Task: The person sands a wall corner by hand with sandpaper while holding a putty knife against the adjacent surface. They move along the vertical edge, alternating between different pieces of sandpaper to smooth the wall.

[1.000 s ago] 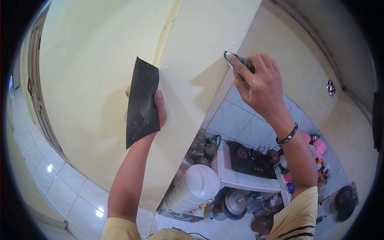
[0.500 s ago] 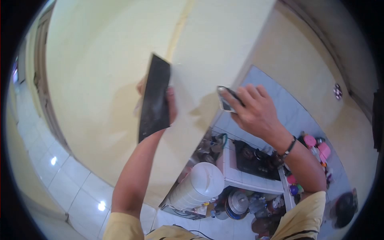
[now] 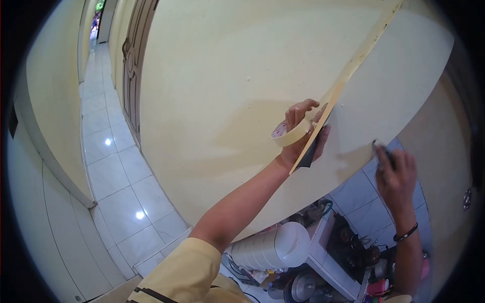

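The left fingers (image 3: pixel 326 132) are gripping a thin black sheet with a tan edge (image 3: pixel 318 132) before the cream wall (image 3: pixel 212 55), with a cream tape roll (image 3: pixel 292 135) hanging beside them. The right fingers (image 3: pixel 389 156) are clenching a dark, blurred object, perhaps a scraper (image 3: pixel 382 150), at their tips.

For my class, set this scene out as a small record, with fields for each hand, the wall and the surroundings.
Left hand: grips sandpaper sheet, seen nearly edge-on; masking tape roll at its fingers
Right hand: holds small dark object, too blurred to name
Right wrist: dark bracelet
Wall: cream, with small raised specks
Below wall: white bucket, lidded pot
Left side: carved door, tiled floor
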### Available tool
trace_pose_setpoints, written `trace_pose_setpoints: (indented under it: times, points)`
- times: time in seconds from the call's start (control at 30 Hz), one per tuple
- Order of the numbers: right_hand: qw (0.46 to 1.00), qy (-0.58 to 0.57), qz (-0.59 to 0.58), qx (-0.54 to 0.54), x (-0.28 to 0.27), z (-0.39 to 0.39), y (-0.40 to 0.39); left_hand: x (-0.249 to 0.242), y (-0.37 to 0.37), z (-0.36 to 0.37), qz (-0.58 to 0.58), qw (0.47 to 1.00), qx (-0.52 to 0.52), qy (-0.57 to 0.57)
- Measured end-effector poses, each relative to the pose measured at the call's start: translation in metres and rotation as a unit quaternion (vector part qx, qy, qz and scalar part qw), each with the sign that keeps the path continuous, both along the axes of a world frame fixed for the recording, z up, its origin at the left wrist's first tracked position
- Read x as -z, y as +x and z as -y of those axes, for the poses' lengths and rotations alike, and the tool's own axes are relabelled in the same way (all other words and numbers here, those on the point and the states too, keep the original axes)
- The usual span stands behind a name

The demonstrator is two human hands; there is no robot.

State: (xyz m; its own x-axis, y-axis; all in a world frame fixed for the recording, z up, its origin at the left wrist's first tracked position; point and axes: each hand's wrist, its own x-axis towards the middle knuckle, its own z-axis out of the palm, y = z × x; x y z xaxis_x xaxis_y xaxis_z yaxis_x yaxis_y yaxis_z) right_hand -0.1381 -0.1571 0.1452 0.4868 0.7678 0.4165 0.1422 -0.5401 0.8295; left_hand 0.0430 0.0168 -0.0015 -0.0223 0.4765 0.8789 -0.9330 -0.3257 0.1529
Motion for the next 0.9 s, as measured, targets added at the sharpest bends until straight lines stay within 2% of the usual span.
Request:
trace_pose_setpoints:
  times: [0.13,0.27,0.47,0.6,0.7,0.8,0.9]
  points:
    - [0.998,0.040,0.040,-0.007,-0.010,-0.003,0.004,-0.002,-0.002,-0.003,0.000,1.000,0.005,-0.009]
    - [0.996,-0.012,-0.085,0.033,0.029,-0.006,-0.008,0.002,0.006,0.001,0.011,1.000,0.014,-0.019]
    - [0.997,0.036,0.058,0.037,-0.018,0.006,-0.009,0.010,0.010,0.006,-0.027,0.999,0.022,0.014]
    - [0.995,0.012,-0.085,0.047,0.036,0.001,-0.017,0.004,-0.009,-0.003,-0.079,0.995,0.048,0.043]
    - [0.993,-0.006,-0.102,0.062,0.036,-0.001,-0.020,0.002,-0.014,-0.004,-0.087,0.994,0.058,0.039]
    - [0.998,0.027,0.018,0.056,-0.003,0.000,-0.014,0.001,-0.016,-0.005,-0.090,0.994,0.041,0.041]
    - [0.998,0.030,0.044,0.045,0.000,0.001,-0.009,0.002,-0.015,-0.005,-0.086,0.994,0.052,0.038]
